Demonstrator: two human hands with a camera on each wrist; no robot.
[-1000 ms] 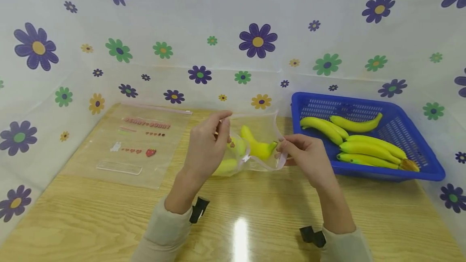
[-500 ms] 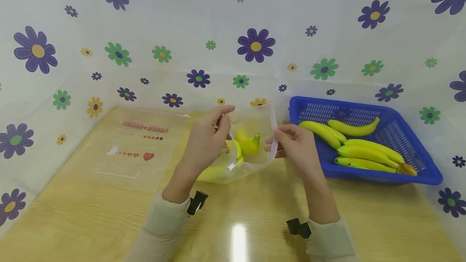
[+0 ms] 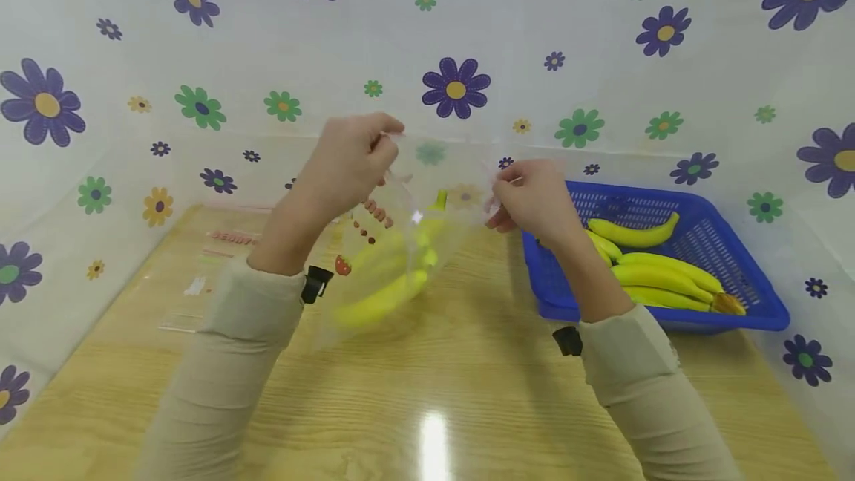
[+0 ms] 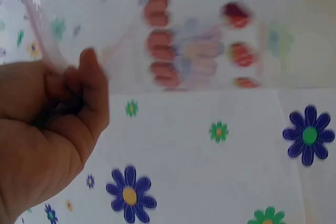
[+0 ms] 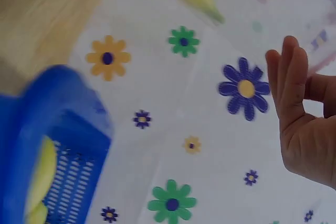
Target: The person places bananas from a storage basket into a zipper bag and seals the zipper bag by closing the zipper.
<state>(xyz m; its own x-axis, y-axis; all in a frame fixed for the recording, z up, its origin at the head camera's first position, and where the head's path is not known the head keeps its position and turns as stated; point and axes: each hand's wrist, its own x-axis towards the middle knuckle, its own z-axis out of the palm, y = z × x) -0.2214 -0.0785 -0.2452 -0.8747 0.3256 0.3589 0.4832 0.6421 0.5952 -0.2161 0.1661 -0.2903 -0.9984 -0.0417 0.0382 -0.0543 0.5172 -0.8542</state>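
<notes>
pinched between thumb and curled fingers, the near-left edge of a clear bag's mouth is in the left hand; the right hand pinches the opposite edge, thumb against fingers, and the mouth gapes between them. that clear bag hangs tilted in the middle, over the wooden table, red lettering and a strawberry printed on its wall; whether its low corner touches the wood i cannot tell. yellow bananas lie inside, too blurred to count, one dark tip pointing up toward the opening.

from the left: a white flowered cloth walls the left side, the back and the right, printed with purple, green and yellow flowers. by it a second bag lies flat on the pale grained wood, partly covered by the left sleeve, which has a black clip at its cuff. near the front edge a white glare streaks the tabletop. on the right stands a blue basket with slotted sides, loose bananas in it; the right hand and forearm cross in front of its left end.
</notes>
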